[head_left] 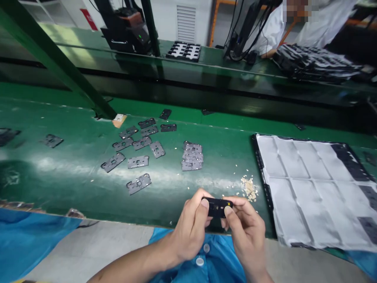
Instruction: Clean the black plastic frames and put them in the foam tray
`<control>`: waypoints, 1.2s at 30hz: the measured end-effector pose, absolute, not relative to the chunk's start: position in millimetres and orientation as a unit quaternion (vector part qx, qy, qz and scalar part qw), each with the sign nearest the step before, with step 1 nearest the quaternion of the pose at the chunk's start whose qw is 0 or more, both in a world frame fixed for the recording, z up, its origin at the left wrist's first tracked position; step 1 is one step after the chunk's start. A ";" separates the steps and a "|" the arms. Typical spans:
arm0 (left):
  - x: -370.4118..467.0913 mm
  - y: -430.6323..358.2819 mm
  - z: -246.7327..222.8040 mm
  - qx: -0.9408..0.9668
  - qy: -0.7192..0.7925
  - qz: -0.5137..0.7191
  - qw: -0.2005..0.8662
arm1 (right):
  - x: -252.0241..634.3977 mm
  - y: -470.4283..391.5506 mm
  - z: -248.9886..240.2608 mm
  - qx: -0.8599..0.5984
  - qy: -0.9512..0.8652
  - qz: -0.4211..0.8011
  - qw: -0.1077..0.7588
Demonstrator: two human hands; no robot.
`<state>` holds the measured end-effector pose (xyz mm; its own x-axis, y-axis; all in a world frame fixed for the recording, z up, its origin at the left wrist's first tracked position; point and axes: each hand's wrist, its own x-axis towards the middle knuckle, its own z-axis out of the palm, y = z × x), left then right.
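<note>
Between both hands, just above the near edge of the green bench, is a small black plastic housing plate (217, 207) with rounded corners and a yellow spot at its right end. My left hand (193, 224) pinches its left end, thumb on top. My right hand (246, 224) grips the right end, with the thumb pressed near the yellow spot. Fingers hide the plate's underside. Beyond the hands lies a small overlapping stack of similar dark plates (192, 156). A heap of tiny pale pieces (249, 188) sits close to my right hand.
Several loose plates (138, 161) are scattered on the bench (73, 184) to the left. A large black tray with white compartments (297, 204) lies at the right. A green post (59, 59) rises at the left. Across the back bench, a person in white (312, 27) stands by stacked trays (315, 63).
</note>
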<state>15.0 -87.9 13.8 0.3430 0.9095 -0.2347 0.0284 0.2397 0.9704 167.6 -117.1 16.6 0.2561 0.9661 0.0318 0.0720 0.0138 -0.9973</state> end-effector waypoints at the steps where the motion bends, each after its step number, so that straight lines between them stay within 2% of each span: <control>1: 14.1 -88.6 14.3 0.523 0.460 0.335 0.635 | 166.7 -116.1 16.6 -0.571 -0.444 0.403 0.560; 7: 11.1 -88.1 14.7 0.584 0.454 0.305 0.600 | 164.2 -113.6 14.7 -0.556 -0.416 0.409 0.592; 21: 7.4 -92.4 5.6 0.665 0.436 0.305 0.525 | 165.9 -114.9 -2.6 -0.554 -0.361 0.465 0.588; 28: 6.9 -91.5 10.6 0.545 0.456 0.289 0.642 | 182.9 -120.0 -1.2 -0.522 -0.359 0.587 0.504; 33: 6.8 -88.3 12.3 0.460 0.399 0.309 0.731 | 185.0 -121.3 0.6 -0.515 -0.359 0.594 0.503; 36: 5.3 -86.2 8.9 0.449 0.390 0.310 0.742 | 183.9 -120.8 -3.0 -0.518 -0.352 0.597 0.502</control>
<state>5.3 -86.2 8.9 0.5039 0.8098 -0.3004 -0.1101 0.4052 0.9076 183.9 -120.8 -3.0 0.0402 0.9633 -0.2653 -0.2339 -0.2490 -0.9398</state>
